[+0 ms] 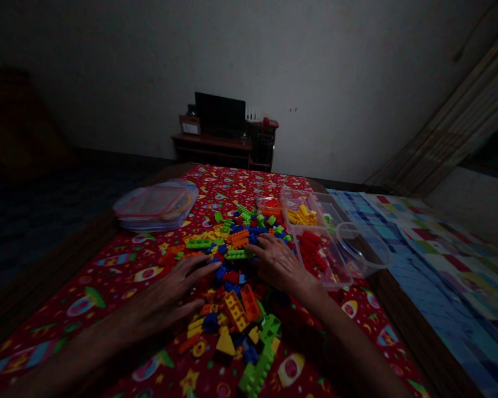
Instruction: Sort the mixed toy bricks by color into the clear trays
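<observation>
A heap of mixed plastic building bricks (234,315) in red, blue, yellow, orange and green covers the middle of the table. At its left edge is my left hand (182,290), with its fingers apart and the tips near small blue and orange pieces. My right hand (279,262) rests over the right side of the heap, thumb and fingers spread, beside a green brick (235,254) and an orange brick (238,239). No piece shows in either hand, though the right palm's underside is hidden.
Clear bins hold sorted bricks: a red-brick bin (341,276), a yellow-brick bin (288,202) and others. A round clear tub (382,257) stands at the table's right edge. Stacked plastic lids (155,204) lie at left on the red patterned tablecloth (120,293). A bed (435,265) adjoins the right side.
</observation>
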Available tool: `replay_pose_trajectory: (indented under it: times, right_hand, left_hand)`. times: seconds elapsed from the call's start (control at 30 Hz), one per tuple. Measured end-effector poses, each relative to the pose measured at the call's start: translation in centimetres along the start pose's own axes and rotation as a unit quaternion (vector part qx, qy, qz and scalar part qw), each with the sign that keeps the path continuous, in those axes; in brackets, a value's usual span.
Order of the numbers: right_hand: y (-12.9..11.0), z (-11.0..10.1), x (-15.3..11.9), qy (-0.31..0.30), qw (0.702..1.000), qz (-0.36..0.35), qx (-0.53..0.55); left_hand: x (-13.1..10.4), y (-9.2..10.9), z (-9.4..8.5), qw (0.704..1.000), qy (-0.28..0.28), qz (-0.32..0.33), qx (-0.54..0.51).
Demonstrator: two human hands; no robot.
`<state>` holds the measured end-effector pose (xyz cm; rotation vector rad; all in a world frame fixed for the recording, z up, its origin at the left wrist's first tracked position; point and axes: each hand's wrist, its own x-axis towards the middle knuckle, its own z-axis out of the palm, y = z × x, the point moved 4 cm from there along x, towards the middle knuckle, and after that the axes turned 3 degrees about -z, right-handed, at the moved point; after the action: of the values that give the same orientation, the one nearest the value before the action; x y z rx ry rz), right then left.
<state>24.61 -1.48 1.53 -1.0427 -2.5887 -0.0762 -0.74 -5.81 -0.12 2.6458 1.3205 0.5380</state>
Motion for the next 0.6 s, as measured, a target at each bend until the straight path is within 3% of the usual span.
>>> replay_pose_trajectory:
  times: [0.13,0.33,0.47,0.6]
  right_hand:
    - [1.4,-0.2,-0.2,0.049,0.999,0.008,0.018]
    - [-0.2,-3.0,1.0,0.049,0.997,-0.006,0.059]
    - [-1.1,-3.9,1.5,0.071,0.996,-0.001,0.059]
    - [-1.2,-3.2,1.6,0.093,0.995,-0.004,0.047]
  left_hand:
    - [3.4,-0.6,-0.1,0.996,0.032,-0.013,-0.079]
    - [8.5,-0.6,-1.4,0.988,0.059,-0.071,-0.126]
    - [10.2,0.4,-2.0,0.985,0.031,-0.109,-0.131]
    - [10.9,1.5,-2.1,0.983,0.019,-0.121,-0.140]
